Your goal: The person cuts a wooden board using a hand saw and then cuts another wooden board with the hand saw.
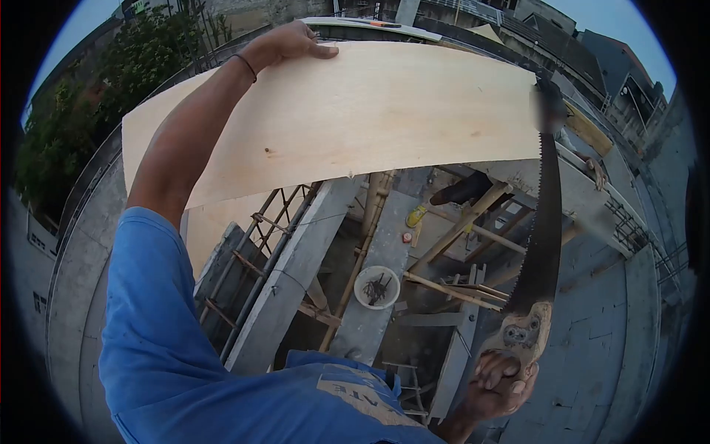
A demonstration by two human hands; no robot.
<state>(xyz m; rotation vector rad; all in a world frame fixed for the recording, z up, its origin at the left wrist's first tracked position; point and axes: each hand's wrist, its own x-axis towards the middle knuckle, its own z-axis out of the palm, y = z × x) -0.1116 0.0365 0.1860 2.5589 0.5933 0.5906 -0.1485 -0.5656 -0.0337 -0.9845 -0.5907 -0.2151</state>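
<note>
My left hand point(299, 43) grips the far edge of a pale plywood sheet point(384, 111), its thumb lying on the top face and its fingers over the edge. My right hand point(503, 381) is closed around the wooden handle of a handsaw point(543, 222), low at the right. The toothed blade points away from me, with its teeth facing left. Its far part is against or right beside the sheet's right edge; I cannot tell whether it sits in a cut.
Below are a board point(388, 214), a white bucket point(359, 288) with dark thin pieces inside, a yellow object point(416, 216), bamboo poles point(370, 222) and tied rebar point(251, 259). Another person, partly blurred, is beyond the saw; a hand point(597, 174) shows at right.
</note>
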